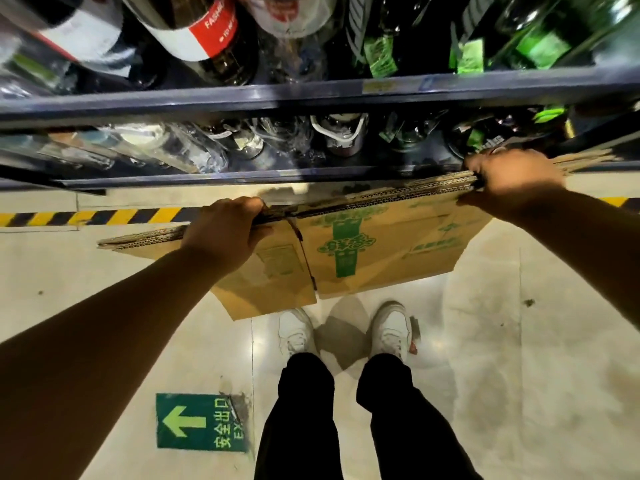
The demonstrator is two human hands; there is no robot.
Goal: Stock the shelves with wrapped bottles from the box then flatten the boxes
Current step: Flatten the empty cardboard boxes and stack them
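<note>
Both-handed — left grip [227, 227] and right grip [512, 178] each curled tight over top edge of flattened boxes [363, 251], hanging below — above floor [519, 358]

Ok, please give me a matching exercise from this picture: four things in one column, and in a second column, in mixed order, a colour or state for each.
Column one:
1. flattened boxes
2. floor sign
3. floor tape
4. shoes

Column two:
a. white
b. yellow and black stripes
c. gripped by the left hand and the right hand
d. green, with an arrow

Pairs: 1-c, 2-d, 3-b, 4-a.
</note>
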